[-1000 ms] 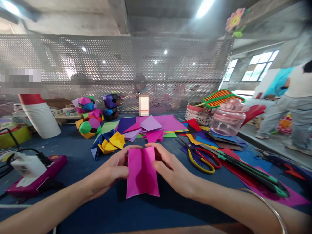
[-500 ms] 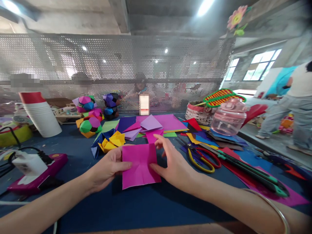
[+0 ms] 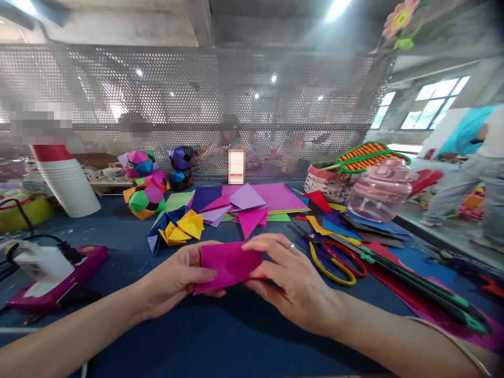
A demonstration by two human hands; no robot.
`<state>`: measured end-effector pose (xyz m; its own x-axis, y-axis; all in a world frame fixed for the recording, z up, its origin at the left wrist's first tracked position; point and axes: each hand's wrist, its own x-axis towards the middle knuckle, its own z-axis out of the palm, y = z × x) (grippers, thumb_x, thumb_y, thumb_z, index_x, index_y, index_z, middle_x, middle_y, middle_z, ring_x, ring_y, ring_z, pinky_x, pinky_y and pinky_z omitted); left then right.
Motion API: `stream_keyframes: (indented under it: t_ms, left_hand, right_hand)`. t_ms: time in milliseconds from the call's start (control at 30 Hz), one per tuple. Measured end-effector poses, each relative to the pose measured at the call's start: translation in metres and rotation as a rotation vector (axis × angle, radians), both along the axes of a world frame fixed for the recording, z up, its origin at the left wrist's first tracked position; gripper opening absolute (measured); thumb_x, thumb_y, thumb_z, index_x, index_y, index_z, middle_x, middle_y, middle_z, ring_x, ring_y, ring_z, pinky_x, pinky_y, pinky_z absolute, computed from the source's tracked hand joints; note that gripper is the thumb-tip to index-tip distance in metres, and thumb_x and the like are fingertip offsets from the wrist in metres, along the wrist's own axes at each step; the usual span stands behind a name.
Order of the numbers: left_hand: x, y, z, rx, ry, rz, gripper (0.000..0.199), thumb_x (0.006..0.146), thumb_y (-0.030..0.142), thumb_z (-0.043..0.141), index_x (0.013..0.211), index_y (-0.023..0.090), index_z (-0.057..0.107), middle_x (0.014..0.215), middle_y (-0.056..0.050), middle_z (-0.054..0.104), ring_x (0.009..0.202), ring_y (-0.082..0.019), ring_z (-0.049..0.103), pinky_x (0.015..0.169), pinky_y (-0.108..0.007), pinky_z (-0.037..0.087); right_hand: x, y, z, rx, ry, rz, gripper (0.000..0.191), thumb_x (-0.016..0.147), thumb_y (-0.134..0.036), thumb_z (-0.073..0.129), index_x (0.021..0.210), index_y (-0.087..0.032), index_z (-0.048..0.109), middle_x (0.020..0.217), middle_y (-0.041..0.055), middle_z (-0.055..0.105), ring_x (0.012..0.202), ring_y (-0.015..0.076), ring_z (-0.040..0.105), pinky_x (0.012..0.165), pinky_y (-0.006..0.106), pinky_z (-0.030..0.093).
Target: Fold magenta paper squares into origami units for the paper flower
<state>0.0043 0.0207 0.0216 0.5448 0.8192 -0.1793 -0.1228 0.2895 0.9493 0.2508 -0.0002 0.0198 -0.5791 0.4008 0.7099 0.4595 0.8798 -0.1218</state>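
With the fingers of our left hand [image 3: 177, 277] and right hand [image 3: 301, 283] clamped on the magenta paper [image 3: 228, 263] at opposite ends, we should line its edges up evenly.

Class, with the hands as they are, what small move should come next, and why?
Probably the right hand should smooth along the magenta paper: it is at the sheet's right end, while the left hand steadies the left end with its thumb on top.
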Motion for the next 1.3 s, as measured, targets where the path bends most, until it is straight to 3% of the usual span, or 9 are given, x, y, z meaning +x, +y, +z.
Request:
stream_keyframes:
  t_ms: [133,233,300,433,600,867,967,1067,1300]
  left_hand:
    - [0.001,-0.005,0.001,0.038,0.020,-0.044,0.037,0.079,0.024,0.084,0.113,0.020,0.072,0.109,-0.007,0.075,0.092,-0.018,0.071,0.074,-0.025,0.061]
    - [0.001,-0.006,0.000,0.051,0.009,-0.048,0.039,0.088,0.044,0.075,0.119,0.020,0.071,0.109,-0.008,0.074,0.089,-0.017,0.070,0.078,-0.029,0.062]
    - [0.001,-0.007,0.000,0.079,-0.013,-0.058,0.052,0.087,0.058,0.070,0.122,0.021,0.069,0.112,-0.009,0.073,0.094,-0.020,0.069,0.083,-0.034,0.062]
    - [0.002,-0.010,-0.001,0.162,0.059,-0.079,0.065,0.067,0.043,0.092,0.124,0.023,0.067,0.109,-0.005,0.073,0.089,-0.017,0.070,0.081,-0.025,0.058]
    - [0.004,-0.010,-0.003,0.191,0.118,-0.009,0.045,0.080,0.044,0.082,0.117,0.020,0.071,0.098,-0.004,0.074,0.086,-0.015,0.068,0.081,-0.027,0.060]
    - [0.005,-0.009,-0.006,0.187,0.090,-0.004,0.042,0.080,0.042,0.083,0.114,0.021,0.074,0.093,-0.004,0.076,0.086,-0.015,0.069,0.079,-0.026,0.061]
    - [0.004,-0.009,-0.004,0.198,0.085,-0.005,0.041,0.080,0.041,0.083,0.114,0.020,0.075,0.092,-0.004,0.077,0.084,-0.014,0.069,0.078,-0.025,0.060]
    - [0.004,-0.009,-0.002,0.208,0.087,-0.012,0.040,0.080,0.041,0.084,0.113,0.020,0.075,0.091,-0.005,0.077,0.084,-0.015,0.068,0.078,-0.025,0.060]
    - [0.005,-0.008,-0.002,0.222,0.099,-0.017,0.040,0.079,0.042,0.084,0.110,0.018,0.076,0.091,-0.005,0.076,0.083,-0.015,0.067,0.078,-0.026,0.060]
  right_hand:
    - [-0.004,-0.001,0.000,-0.251,0.227,-0.112,0.013,0.093,-0.024,0.067,0.082,-0.019,0.063,0.132,0.0139,0.061,0.124,0.0283,0.056,0.100,0.044,0.046]
    - [-0.006,0.002,-0.004,-0.660,0.349,-0.141,0.018,0.092,-0.035,0.068,0.084,-0.020,0.060,0.102,0.0078,0.070,0.089,0.0213,0.067,0.077,0.034,0.053]
    - [-0.008,0.004,-0.006,-0.829,0.386,-0.178,0.022,0.089,-0.038,0.069,0.082,-0.020,0.059,0.077,0.0009,0.066,0.068,0.0162,0.060,0.061,0.028,0.048]
    - [-0.010,0.003,-0.005,-0.847,0.434,-0.207,0.025,0.087,-0.038,0.069,0.077,-0.020,0.055,0.070,-0.0025,0.058,0.064,0.0133,0.052,0.059,0.026,0.042]
    - [-0.012,-0.002,-0.004,-0.868,0.472,-0.204,0.026,0.085,-0.038,0.071,0.077,-0.021,0.053,0.068,-0.0040,0.055,0.062,0.0119,0.047,0.057,0.025,0.039]
    - [-0.014,0.001,-0.003,-1.091,0.594,-0.073,0.052,0.082,-0.042,0.077,0.122,-0.024,0.048,0.082,-0.0017,0.067,0.069,0.0152,0.059,0.063,0.026,0.044]
    - [-0.015,0.002,0.000,-1.158,0.561,-0.030,0.044,0.078,-0.050,0.078,0.105,-0.019,0.063,0.077,-0.0011,0.064,0.067,0.0136,0.055,0.061,0.025,0.041]
    - [-0.015,0.003,0.001,-1.186,0.536,-0.009,0.046,0.076,-0.060,0.076,0.077,-0.015,0.064,0.068,-0.0018,0.056,0.062,0.0110,0.046,0.058,0.024,0.035]
    - [-0.014,0.002,-0.001,-1.149,0.503,-0.064,0.051,0.075,-0.063,0.074,0.069,-0.015,0.060,0.063,-0.0027,0.049,0.060,0.0103,0.039,0.054,0.024,0.028]
